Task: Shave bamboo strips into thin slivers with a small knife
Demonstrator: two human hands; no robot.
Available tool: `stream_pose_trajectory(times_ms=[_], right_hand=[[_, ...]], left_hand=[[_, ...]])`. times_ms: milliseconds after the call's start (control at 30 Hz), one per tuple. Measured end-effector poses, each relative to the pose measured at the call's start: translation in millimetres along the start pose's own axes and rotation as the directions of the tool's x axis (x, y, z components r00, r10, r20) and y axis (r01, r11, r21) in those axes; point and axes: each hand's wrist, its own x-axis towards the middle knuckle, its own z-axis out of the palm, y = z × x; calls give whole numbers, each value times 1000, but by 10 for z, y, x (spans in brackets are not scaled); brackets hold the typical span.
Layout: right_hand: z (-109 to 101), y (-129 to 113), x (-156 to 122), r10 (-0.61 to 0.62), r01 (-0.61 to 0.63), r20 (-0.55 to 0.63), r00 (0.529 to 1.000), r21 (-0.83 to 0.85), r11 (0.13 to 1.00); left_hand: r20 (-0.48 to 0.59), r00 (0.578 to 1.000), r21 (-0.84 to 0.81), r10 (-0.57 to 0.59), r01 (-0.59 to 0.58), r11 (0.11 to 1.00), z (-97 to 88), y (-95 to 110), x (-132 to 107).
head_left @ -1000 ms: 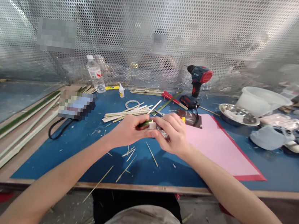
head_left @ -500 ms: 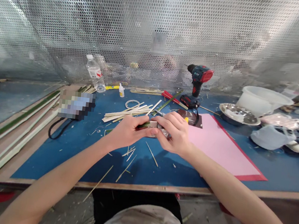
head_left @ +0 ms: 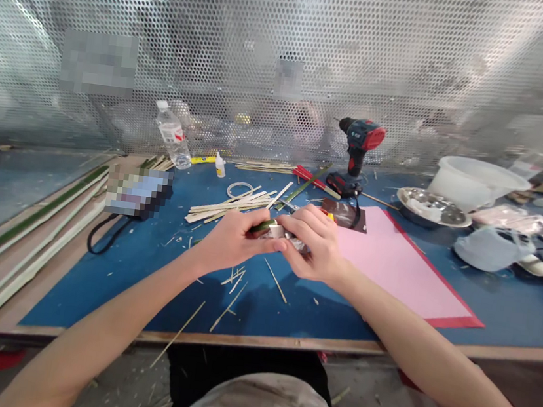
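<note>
Both hands are closed together just above the middle of the blue work mat (head_left: pixel 141 300). The left hand (head_left: pixel 235 238) has its fingers curled around the green-skinned end of a short bamboo piece (head_left: pixel 263 226), gripping it firmly. The right hand (head_left: pixel 313 242) is also closed, its fingertips (head_left: pixel 299 223) pinching the other end, where a crumpled silvery wrapping (head_left: pixel 287 237) covers the piece. The fingers hide most of it, and the wrapping's material is hard to tell.

Directly beyond the hands lies a loose pile of pale bamboo splints (head_left: pixel 231 205), nearly touching the left hand's knuckles. To the right, a pink sheet (head_left: pixel 402 266) with a red border lies just beside the right hand. Toward the mat's front edge, thin bamboo slivers (head_left: pixel 274 280) lie scattered — sparse enough to leave open blue mat below the wrists. Farther back, near the mesh screen, stands a cordless drill (head_left: pixel 358 141).
</note>
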Motion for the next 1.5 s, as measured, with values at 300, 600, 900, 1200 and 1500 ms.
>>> stream_pose_trajectory(times_ms=[300,600,900,1200,1500], right_hand=[[2,-3,1,15,-15,1,1000,6,1000],[46,-51,36,124,-125,-66,990,-3,992],[17,-72,63,191,-188,-81,978,47,981],[61,-86,41,136,-135,-49,990,18,991],[44,-77,56,147,-145,-66,987,23,989]], left_hand=[[-7,999,43,49,-49,998,5,-15,-17],[-51,995,109,81,-75,991,-26,26,6],[-183,965,-414,190,-251,875,-148,166,159],[-181,983,-740,25,-153,655,-35,270,319],[-167,984,-676,56,-155,720,-129,227,291]])
